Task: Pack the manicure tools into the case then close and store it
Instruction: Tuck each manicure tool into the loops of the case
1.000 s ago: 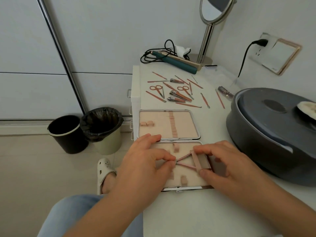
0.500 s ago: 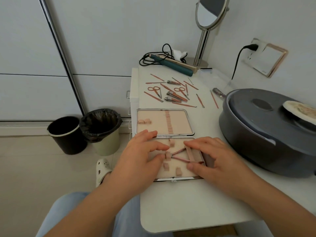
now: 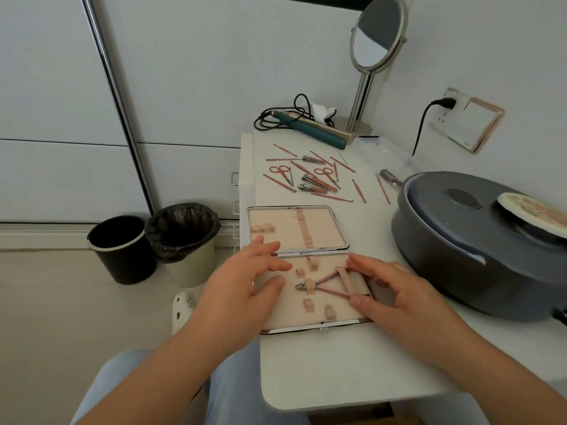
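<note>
A pink manicure case (image 3: 319, 314) lies open flat on the white table, both halves lined with small elastic loops. A rose-gold cuticle nipper (image 3: 325, 283) sits in the near half, its tip under a loop and its handles under a wider strap. My left hand (image 3: 245, 286) hovers over the case's left side with fingers spread, holding nothing. My right hand (image 3: 389, 289) rests at the right edge, thumb and fingertips touching the strap and nipper handles. Several loose tools (image 3: 313, 179), scissors, clippers and thin sticks, lie scattered beyond the case.
A large grey round lidded appliance (image 3: 460, 250) stands at the right with a plate on top. A teal hair straightener (image 3: 310, 127) with cord and a standing mirror (image 3: 376, 35) are at the table's back. Two bins (image 3: 153, 240) stand on the floor at left.
My left hand has let go of the nipper's tip and drawn back to the left with fingers spread. The nipper now lies strapped in the case. The camera view has tilted upward.
</note>
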A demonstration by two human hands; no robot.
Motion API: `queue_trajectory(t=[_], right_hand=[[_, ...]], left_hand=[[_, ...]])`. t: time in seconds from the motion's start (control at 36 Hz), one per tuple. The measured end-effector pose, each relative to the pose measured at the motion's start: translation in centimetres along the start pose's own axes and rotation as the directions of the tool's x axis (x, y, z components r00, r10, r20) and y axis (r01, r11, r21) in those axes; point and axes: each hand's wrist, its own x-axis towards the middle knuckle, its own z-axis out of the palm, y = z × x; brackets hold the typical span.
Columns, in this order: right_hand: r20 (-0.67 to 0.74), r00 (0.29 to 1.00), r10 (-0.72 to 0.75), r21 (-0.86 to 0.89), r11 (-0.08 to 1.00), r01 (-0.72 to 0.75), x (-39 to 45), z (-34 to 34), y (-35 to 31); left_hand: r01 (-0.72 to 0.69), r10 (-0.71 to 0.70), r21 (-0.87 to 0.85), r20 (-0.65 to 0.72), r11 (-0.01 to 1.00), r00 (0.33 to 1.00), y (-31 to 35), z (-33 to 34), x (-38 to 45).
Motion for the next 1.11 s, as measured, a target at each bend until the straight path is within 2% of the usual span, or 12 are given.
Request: queue_trajectory(t=[0.08,0.17,0.31,0.42,0.61,0.72,0.78,0.94,1.03,1.11], right_hand=[[-0.009,1.000,0.012,-0.025,1.000,-0.012,-0.1,0.2,-0.2],[-0.007,0.999,0.044,-0.052,0.998,-0.044,-0.2,0.2,-0.6],[0.081,0.991,0.102,-0.139,0.986,-0.090,0.4,-1.0,-2.0],[0.088,0.994,0.063,-0.197,0.979,-0.044,2.0,-1.7,-3.6],[-0.013,1.000,-0.017,-0.203,0.979,0.014,7.9,0.1,-4.6],[-0.128,0.991,-0.032,-0.226,0.974,0.003,13.8,1.4,-5.6],[-0.171,0.985,-0.026,-0.245,0.969,-0.017,17.0,1.9,-6.3],[-0.140,0.986,0.089,-0.514,0.845,-0.149,24.5,3.0,-6.8],[-0.119,0.978,0.170,-0.562,0.801,-0.207,26.7,3.4,-6.5],[-0.109,0.977,0.184,-0.599,0.772,-0.213,27.7,3.8,-6.1]], left_hand=[[-0.038,0.040,0.049,-0.047,0.998,0.998,-0.3,0.0,0.1],[0.001,-0.001,-0.001,-0.038,1.000,0.999,-0.4,0.3,0.0],[-0.030,0.030,-0.010,-0.008,1.000,1.000,-0.2,0.7,0.2],[-0.042,0.042,0.006,0.006,0.999,0.999,0.0,0.5,0.5],[-0.036,0.039,0.027,-0.122,0.999,0.992,-0.9,-1.3,2.5],[-0.087,0.091,0.097,-0.034,0.991,0.995,-2.1,-1.5,3.6],[-0.081,0.083,0.080,-0.025,0.994,0.996,-2.6,-1.2,3.7],[-0.060,0.057,-0.034,-0.079,0.998,0.995,-3.3,-0.8,3.4],[-0.067,0.062,-0.064,-0.082,0.996,0.995,-3.5,-0.6,3.3],[-0.067,0.060,-0.080,-0.081,0.995,0.995,-3.7,-0.5,3.4]])
